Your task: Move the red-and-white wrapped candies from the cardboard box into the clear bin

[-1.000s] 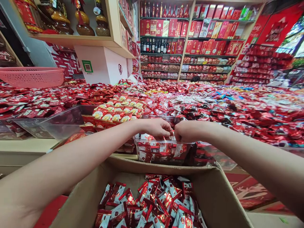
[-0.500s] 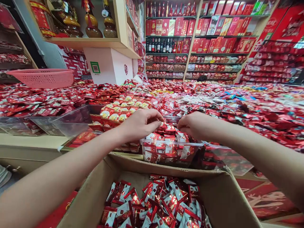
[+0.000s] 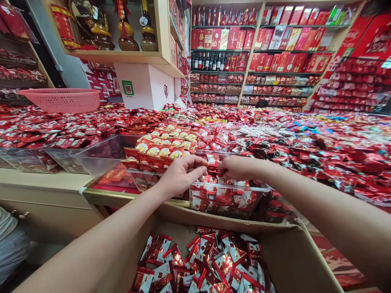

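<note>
A clear plastic bin (image 3: 259, 189) in front of me holds red and white wrapped candy packets (image 3: 224, 201). Over its left side, my left hand (image 3: 183, 173) has its fingers curled and its thumb close to them; whatever they may hold does not show. My right hand (image 3: 236, 167) bends down into the bin from the right, fingers closed together at the packets, their tips partly hidden. Below both forearms an open cardboard box (image 3: 287, 256) contains many loose packets (image 3: 198, 260) of similar red and white wrapping.
Left of the bin, yellow and red packets (image 3: 165, 148) stand in rows in another clear bin. A pink basket (image 3: 61, 99) rests on heaped sweets. Behind are more piles of wrapped sweets (image 3: 290, 142) and shelves of bottles and boxes (image 3: 224, 38). Part of a person (image 3: 12, 244) shows at lower left.
Both hands have come lower, toward the packets in the bin. The right hand has moved left, closer to the left hand. The view has shifted slightly.
</note>
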Motion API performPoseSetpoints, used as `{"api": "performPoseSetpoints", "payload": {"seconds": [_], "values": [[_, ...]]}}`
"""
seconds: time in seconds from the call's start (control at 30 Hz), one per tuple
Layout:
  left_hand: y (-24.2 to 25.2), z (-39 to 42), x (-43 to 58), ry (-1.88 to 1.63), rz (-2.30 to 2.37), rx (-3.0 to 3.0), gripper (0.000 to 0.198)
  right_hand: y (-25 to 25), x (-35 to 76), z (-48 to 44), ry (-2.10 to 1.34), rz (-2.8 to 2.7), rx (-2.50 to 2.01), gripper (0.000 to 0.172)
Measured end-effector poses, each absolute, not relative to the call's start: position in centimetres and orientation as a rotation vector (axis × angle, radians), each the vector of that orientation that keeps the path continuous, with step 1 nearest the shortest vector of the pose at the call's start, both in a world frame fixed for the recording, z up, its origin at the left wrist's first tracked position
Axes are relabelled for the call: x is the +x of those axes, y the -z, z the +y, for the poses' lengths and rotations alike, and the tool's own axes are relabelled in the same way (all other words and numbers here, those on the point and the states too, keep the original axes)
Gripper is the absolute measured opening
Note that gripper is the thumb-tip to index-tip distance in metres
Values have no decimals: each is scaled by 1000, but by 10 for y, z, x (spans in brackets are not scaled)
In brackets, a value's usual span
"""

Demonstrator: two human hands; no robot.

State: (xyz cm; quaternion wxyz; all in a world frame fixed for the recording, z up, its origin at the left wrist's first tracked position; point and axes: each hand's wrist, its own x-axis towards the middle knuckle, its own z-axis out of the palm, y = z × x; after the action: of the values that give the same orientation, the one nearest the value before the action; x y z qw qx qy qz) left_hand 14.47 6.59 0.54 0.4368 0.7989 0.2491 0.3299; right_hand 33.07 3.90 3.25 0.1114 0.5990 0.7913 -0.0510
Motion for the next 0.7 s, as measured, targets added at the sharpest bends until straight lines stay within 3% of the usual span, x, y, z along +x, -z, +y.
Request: {"api": "performPoseSetpoints", "payload": {"seconds": [0.1, 0.3, 0.5, 0.7], "values": [[-17, 77, 154, -582, 574, 2338, 18, -47, 345, 36, 48, 2357, 1855, 23], [-32, 93, 208, 217, 456, 2782, 18, -79, 375, 19, -340, 2311, 2238, 20], [-23, 89, 243, 624, 380, 2735, 36, -81, 385, 1, -187, 2354, 2243, 15], [-18, 93, 238, 701, 341, 2596, 38, -75, 377, -6, 137, 2443, 2203, 16]]}}
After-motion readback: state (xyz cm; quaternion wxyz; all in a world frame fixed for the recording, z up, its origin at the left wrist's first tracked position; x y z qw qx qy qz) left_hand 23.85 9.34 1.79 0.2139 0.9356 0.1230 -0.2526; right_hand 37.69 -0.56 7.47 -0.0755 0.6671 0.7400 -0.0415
